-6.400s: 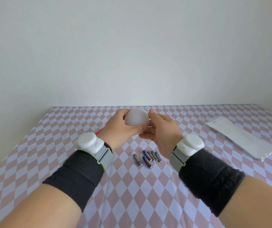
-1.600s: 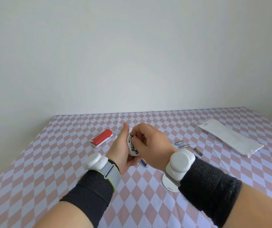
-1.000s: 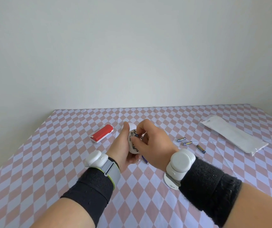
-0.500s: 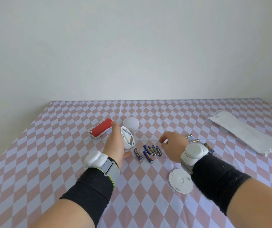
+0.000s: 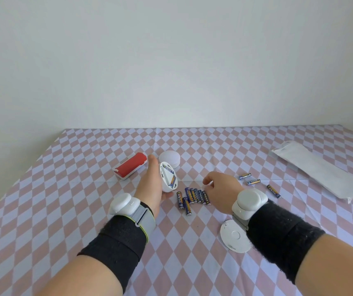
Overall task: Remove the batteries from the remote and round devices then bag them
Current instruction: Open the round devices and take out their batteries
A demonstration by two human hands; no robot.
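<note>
My left hand [image 5: 152, 184] grips a white round device [image 5: 168, 177] on edge, its open back turned right with batteries still showing inside. My right hand [image 5: 222, 189] hovers low at the right end of a cluster of several blue batteries [image 5: 192, 197] lying on the cloth. Its fingers are loosely curled and nothing shows in them. The device's round white cover [image 5: 233, 236] lies flat under my right wrist. A second white round device [image 5: 169, 159] sits behind the held one, and a red remote [image 5: 131, 168] lies to its left.
Three more batteries [image 5: 253, 182] lie scattered right of my right hand. A long white plastic bag [image 5: 321, 176] rests flat at the far right. The checkered tablecloth [image 5: 64, 210] covers the table, which ends at a white wall.
My right hand left the held device and dropped to the battery cluster, which has gained a battery. My left hand lowered and tipped the open device toward the right.
</note>
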